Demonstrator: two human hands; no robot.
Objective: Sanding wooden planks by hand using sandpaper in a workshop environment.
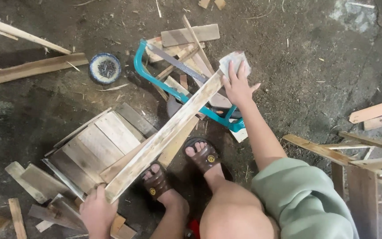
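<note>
Where we stand: while we crouch over the dirt floor [315,57], we have a long pale wooden slat [164,135] running slantwise between our two hands.
Left hand: our left hand [97,211] is clamped around the near, lower end of the wooden slat, fingers wrapped under its edge.
Right hand: our right hand [237,84] lies flat with fingers spread, pressing a grey sheet of sandpaper [232,60] onto the far, upper end of the slat; it is not curled into a grip.
Slat: it rests across a teal-framed hacksaw [173,84] and a heap of offcuts, and passes just above our sandalled feet [180,168].
Nearby: a slatted wooden panel [96,148] lies just left of the slat, and a small blue bowl of nails [105,67] sits well apart on the floor to the upper left.
Doing it well: we judge that the rubbing goes best along the grain, with even pressure from the flat palm and the left hand holding the near end firm so the slat does not skid.
Care: we judge the saw blade under the slat a hazard to our fingers, and the far end may rock on the loose offcuts.
</note>
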